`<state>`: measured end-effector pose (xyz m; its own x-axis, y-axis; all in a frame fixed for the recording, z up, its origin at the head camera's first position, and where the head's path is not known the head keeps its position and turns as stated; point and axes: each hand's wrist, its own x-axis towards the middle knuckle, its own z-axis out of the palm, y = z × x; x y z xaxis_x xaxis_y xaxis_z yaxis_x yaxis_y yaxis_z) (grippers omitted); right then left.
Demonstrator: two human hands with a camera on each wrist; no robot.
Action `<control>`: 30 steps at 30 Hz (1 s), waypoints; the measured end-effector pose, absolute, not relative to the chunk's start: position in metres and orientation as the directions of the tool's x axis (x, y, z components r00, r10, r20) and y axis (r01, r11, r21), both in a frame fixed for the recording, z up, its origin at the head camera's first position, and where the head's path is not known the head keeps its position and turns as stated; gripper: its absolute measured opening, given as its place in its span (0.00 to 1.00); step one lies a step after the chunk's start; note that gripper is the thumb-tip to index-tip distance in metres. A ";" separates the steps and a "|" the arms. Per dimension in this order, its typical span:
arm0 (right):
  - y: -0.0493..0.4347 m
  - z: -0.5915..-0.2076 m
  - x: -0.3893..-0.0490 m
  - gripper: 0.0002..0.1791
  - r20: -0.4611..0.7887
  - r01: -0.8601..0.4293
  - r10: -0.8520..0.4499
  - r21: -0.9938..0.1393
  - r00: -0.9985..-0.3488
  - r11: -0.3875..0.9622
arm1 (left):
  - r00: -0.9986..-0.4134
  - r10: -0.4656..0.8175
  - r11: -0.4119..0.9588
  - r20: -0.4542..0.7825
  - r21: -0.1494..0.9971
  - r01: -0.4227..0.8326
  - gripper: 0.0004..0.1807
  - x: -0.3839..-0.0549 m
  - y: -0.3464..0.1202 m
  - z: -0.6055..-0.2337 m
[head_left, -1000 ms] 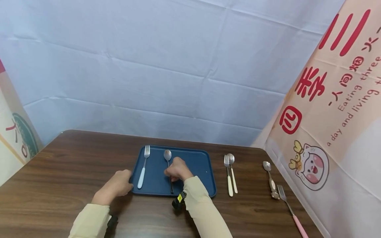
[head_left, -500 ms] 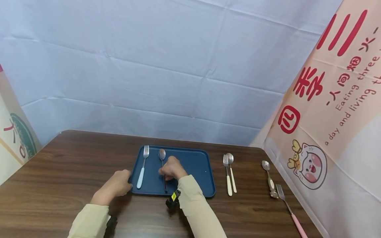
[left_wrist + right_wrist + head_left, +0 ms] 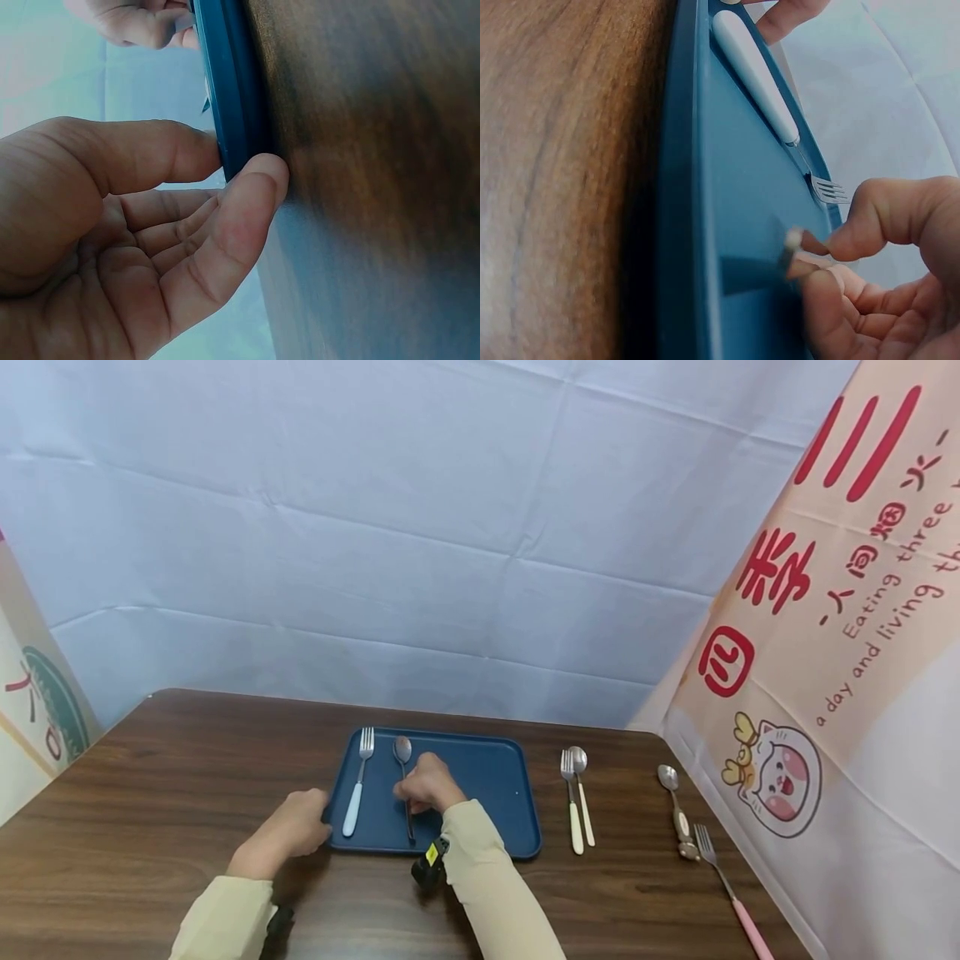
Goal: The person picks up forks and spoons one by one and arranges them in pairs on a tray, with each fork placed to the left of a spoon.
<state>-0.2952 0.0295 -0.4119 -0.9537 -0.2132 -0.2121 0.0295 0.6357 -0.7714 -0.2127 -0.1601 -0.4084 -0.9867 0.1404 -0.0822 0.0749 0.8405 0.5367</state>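
On the wooden table lies a blue rectangular tray [image 3: 487, 768]. My left hand [image 3: 294, 825] pinches the tray's left edge near its front corner; in the left wrist view the thumb is on one side of the rim and a finger [image 3: 247, 210] on the other. Over the tray, my right hand [image 3: 429, 783] pinches a metal spoon [image 3: 402, 749] by its handle, bowl pointing away from me. The handle's end [image 3: 791, 251] looks blurred in the right wrist view. A fork [image 3: 352, 810] with a light-blue handle lies along the tray's left side, left of the spoon.
Right of the tray, a fork [image 3: 575, 827] and a spoon [image 3: 587, 818] with cream handles lie side by side. Farther right are another spoon [image 3: 681, 827] and a pink-handled fork [image 3: 742, 914]. Pale cloth [image 3: 375, 527] hangs behind the table.
My right hand has moved left across the tray with the spoon, bringing it closer to the light-blue-handled fork. My left hand stays at the tray's edge.
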 end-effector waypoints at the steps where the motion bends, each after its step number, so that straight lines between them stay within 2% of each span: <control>1: 0.029 -0.412 -0.295 0.23 -0.213 0.032 -0.211 -0.772 -0.954 0.635 | -0.987 0.140 0.841 -0.079 0.536 0.076 0.02 -0.213 -0.160 -0.408; 19: 0.014 -0.413 -0.297 0.16 -0.194 0.043 -0.168 -0.768 -0.966 0.639 | -0.989 0.140 0.846 -0.046 0.525 0.096 0.02 -0.212 -0.161 -0.409; 27: 0.007 -0.413 -0.295 0.07 -0.162 0.036 -0.137 -0.762 -0.977 0.646 | -0.989 0.140 0.852 -0.051 0.516 0.094 0.02 -0.213 -0.160 -0.409; 30: 0.004 -0.413 -0.294 0.07 -0.154 0.042 -0.112 -0.751 -0.982 0.658 | -0.989 0.137 0.853 -0.062 0.514 0.086 0.03 -0.214 -0.159 -0.409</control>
<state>-0.2939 0.0040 -0.4126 -0.9817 -0.1122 -0.1538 0.0425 0.6584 -0.7515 -0.2138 -0.1589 -0.4086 -0.9887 0.1368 -0.0616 0.0860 0.8534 0.5141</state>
